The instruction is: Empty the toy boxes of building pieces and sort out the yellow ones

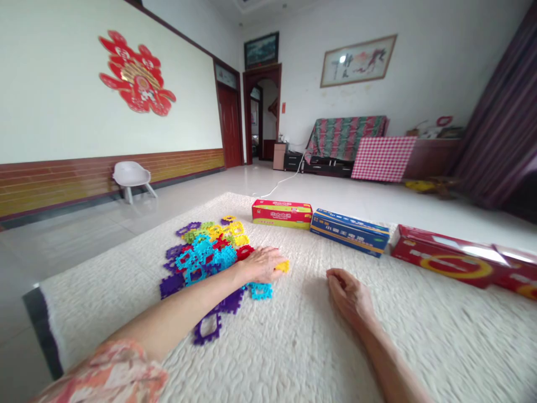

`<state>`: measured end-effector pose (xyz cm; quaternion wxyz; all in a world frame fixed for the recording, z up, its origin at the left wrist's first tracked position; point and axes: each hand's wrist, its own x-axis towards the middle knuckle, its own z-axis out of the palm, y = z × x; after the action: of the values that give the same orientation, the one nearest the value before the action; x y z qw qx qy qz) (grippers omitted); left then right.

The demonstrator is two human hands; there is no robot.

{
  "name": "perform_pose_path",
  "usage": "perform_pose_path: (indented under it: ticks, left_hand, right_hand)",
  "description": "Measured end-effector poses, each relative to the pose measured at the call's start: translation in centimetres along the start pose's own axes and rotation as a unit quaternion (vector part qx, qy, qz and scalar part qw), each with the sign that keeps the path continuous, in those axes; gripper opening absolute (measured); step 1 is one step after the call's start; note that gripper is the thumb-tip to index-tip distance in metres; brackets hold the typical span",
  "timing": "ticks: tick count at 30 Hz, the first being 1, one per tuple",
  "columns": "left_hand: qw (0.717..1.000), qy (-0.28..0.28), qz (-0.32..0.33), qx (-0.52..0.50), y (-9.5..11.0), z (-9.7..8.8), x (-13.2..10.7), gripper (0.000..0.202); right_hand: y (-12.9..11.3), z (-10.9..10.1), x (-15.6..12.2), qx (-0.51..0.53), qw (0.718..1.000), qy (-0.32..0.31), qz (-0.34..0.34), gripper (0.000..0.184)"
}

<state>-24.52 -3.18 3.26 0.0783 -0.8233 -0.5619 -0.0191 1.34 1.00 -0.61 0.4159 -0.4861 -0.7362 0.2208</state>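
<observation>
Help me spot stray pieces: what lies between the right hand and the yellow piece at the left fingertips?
The head view shows only the cream quilted mat between the right hand and the yellow interlocking piece.

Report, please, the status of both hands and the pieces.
Left hand: holding yellow piece beside colourful pile. Right hand: loosely curled, contents not visible. Boxes beyond, clear of hands.

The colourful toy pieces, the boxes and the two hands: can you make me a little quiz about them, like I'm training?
1. What colour is the piece at the left hand's fingertips?
2. True or false: the blue box stands between the red-and-yellow box and the dark red boxes.
3. Where is the right hand?
A) On the blue box
B) Apart from the pile
C) Inside the pile

Key: 1 yellow; 2 true; 3 B.
</observation>
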Motion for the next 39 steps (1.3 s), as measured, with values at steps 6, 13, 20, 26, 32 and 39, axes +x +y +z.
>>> perform_pose_path:
  ticks: [6, 13, 20, 26, 32, 39]
  left_hand:
    - [0.991, -0.015, -0.121, 0.050, -4.6, -1.3, -1.0, 0.027]
    - [0.960, 0.016, -0.268, 0.078, -9.1, -3.6, -1.5, 0.023]
    - [0.990, 0.085, -0.113, 0.003, -3.8, -3.5, -4.8, 0.035]
    - [0.996, 0.021, -0.076, -0.049, 1.7, -0.6, -8.8, 0.051]
    - [0.994, 0.048, -0.093, -0.040, 1.8, -0.4, -9.4, 0.027]
    - [0.992, 0.065, -0.107, -0.035, 0.0, -1.4, -9.7, 0.024]
  right_hand:
    - [0.0, 0.0, 0.0, -0.004, 1.000, 0.007, 0.000, 0.038]
    - [-0.1, -0.1, 0.0, -0.003, 1.000, 0.004, 0.001, 0.037]
    - [-0.1, -0.1, 0.0, -0.002, 1.000, 0.004, -0.008, 0.036]
    - [-0.4, -0.3, -0.6, -0.055, 0.998, -0.011, -0.033, 0.037]
    - [-0.7, -2.1, -4.0, -0.137, 0.984, -0.090, -0.072, 0.036]
    - [-1.1, -3.0, -8.6, -0.121, 0.987, -0.048, -0.091, 0.032]
